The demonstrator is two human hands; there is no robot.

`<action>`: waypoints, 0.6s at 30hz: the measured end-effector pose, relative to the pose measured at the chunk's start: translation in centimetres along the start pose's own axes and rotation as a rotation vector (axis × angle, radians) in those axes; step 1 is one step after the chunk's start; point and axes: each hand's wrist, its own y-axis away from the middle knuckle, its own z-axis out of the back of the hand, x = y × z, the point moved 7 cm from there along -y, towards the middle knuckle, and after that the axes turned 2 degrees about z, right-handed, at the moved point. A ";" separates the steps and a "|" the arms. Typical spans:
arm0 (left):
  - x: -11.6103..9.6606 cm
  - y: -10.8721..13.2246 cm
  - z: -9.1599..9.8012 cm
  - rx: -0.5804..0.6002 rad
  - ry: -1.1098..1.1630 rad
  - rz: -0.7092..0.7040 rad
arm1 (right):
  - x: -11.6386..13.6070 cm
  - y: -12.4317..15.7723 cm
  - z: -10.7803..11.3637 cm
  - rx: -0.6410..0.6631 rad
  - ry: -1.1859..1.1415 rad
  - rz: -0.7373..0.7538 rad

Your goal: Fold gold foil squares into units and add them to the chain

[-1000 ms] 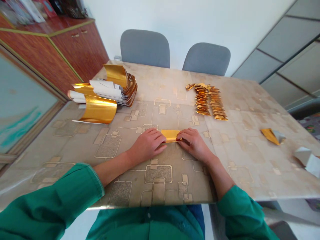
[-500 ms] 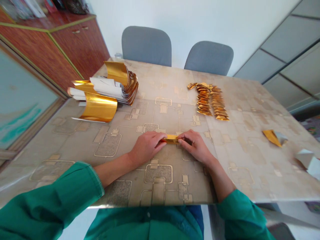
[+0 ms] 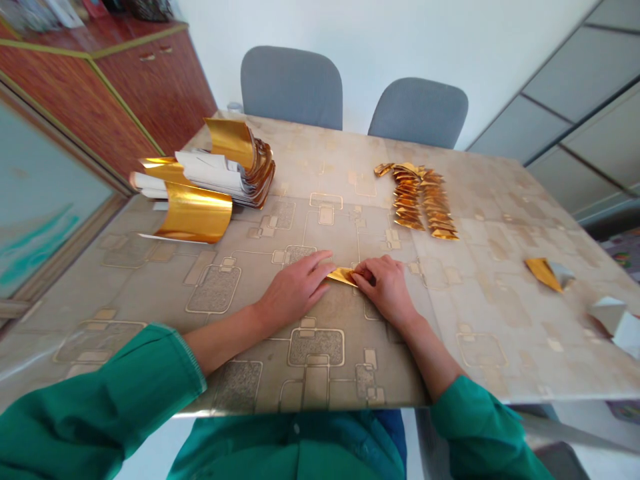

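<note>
A narrow folded strip of gold foil paper (image 3: 343,276) lies slantwise just above the table between my hands. My right hand (image 3: 387,287) pinches its right end between thumb and fingers. At the other end, my left hand (image 3: 295,288) has its fingers stretched out and slightly apart, the tips right beside the strip; whether they touch it is hard to see. Farther off on the right stand two rows of folded gold paper pieces (image 3: 409,200), packed close together. On the left is a stack of curled gold and white paper sheets (image 3: 197,212).
The patterned tablecloth (image 3: 320,380) covers the table. Toward the right edge lie a gold and silver paper piece (image 3: 544,273) and a white folded paper (image 3: 613,319). Two grey chairs (image 3: 293,87) stand behind the table, with a reddish wooden cabinet (image 3: 150,83) at the back left.
My left fingers have loosened and lifted off the strip's left end. The strip has turned from level to slanting, its right end lower, still pinched by my right hand.
</note>
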 end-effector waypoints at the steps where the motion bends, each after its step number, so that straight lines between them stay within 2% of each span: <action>1: -0.3 0.0 0.2 -0.001 -0.047 -0.007 | 0.0 0.0 0.0 -0.001 0.004 -0.002; 4: -1.7 0.3 0.5 0.015 -0.173 -0.063 | 0.0 0.0 0.0 -0.008 0.007 -0.003; 8: -3.7 1.3 -0.8 0.099 -0.177 -0.173 | 0.0 -0.1 0.0 -0.004 0.034 0.008; 12: -3.7 2.1 -2.2 0.175 -0.186 -0.144 | -0.1 -0.2 0.0 0.003 0.044 0.008; 18: -3.4 2.4 -2.7 0.226 -0.176 -0.124 | -0.2 -0.3 0.1 -0.006 -0.009 -0.016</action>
